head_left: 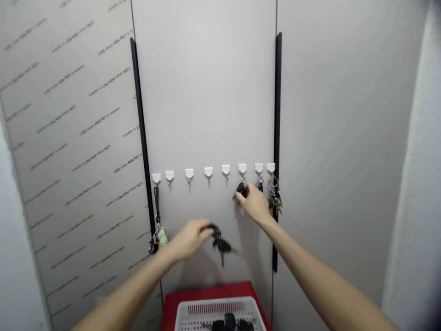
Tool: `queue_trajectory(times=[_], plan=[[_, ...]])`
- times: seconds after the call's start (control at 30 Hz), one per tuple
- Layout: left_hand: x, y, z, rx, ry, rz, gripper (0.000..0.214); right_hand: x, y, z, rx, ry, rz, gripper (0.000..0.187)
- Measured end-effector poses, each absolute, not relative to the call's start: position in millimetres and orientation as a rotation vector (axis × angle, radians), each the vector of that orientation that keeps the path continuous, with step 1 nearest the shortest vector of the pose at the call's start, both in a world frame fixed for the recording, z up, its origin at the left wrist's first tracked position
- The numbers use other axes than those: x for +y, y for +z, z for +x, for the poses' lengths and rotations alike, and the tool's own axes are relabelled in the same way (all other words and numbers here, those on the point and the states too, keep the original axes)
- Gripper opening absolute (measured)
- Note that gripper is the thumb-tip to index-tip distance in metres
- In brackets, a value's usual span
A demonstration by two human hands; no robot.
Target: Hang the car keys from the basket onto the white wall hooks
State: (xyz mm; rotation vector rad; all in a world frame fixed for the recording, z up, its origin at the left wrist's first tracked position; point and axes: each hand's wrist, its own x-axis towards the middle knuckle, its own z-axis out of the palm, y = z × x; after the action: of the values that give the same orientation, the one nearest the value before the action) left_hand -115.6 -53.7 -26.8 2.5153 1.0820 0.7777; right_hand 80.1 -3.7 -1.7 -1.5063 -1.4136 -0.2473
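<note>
A row of small white hooks [208,172] runs across the pale panel. My right hand [255,202] is closed around a black-headed key [240,189], whose ring hangs at the hook [242,169] third from the right. Lower and to the left, my left hand [193,236] pinches a bunch of dark keys [222,246] by its top; the keys dangle, blurred by motion. Just right of my right hand, a black key [260,185] and a bunch of keys on rings [276,198] hang from the last two hooks. My right fingertips partly cover the key they hold.
Below stands a white basket [217,307] with several black-headed keys [229,321] inside, on a red surface [208,293]. At the far left hook hangs a black strap [157,202] with a green charm [162,237]. Long black handles [277,115] line the panel's edges.
</note>
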Motion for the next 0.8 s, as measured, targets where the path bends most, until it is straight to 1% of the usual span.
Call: queue_trajectory(times=[0.07,0.13,0.2,0.23,0.27,0.33,0.4,0.43,0.47,0.53,0.6,0.67,0.73,0.8], plan=[[-61,-82,-114,1.136,0.599,2.467,0.025,1,9,83,-1.367,-0.192,-1.438,0.021],[-66,-129,-117,1.195,0.501,2.415,0.025,5,27,87,-1.294,-0.167,-1.299,0.021],[-66,-152,-125,1.252,0.547,2.375,0.021,6,48,89,-1.280,-0.142,-1.205,0.021],[-62,-153,-132,1.308,0.673,2.345,0.021,4,55,89,-1.328,-0.114,-1.188,0.021],[-56,-147,-140,1.382,0.864,2.300,0.023,1,58,88,-1.416,-0.074,-1.188,0.021],[-40,-120,-162,1.577,1.400,2.108,0.026,-11,45,81,-1.690,0.046,-1.211,0.019],[-22,-85,-185,1.769,1.868,1.780,0.033,-29,4,71,-1.999,0.214,-1.226,0.017],[-14,-70,-194,1.820,1.957,1.660,0.034,-38,-25,67,-2.108,0.307,-1.229,0.016],[-7,-57,-202,1.838,1.936,1.635,0.032,-45,-56,63,-2.174,0.386,-1.242,0.018],[2,-40,-211,1.831,1.783,1.698,0.023,-54,-113,58,-2.195,0.489,-1.323,0.020],[6,-29,-214,1.767,1.714,1.729,0.022,-55,-145,59,-2.244,0.587,-1.331,0.021],[6,-17,-213,1.601,1.837,1.601,0.022,-50,-141,65,-2.163,0.505,-1.346,0.019],[0,0,-210,1.335,2.016,1.405,0.019,-42,-106,77,-1.881,0.236,-1.364,0.017],[-10,19,-205,1.039,2.168,1.227,0.014,-31,-60,90,-1.498,-0.099,-1.337,0.027]])
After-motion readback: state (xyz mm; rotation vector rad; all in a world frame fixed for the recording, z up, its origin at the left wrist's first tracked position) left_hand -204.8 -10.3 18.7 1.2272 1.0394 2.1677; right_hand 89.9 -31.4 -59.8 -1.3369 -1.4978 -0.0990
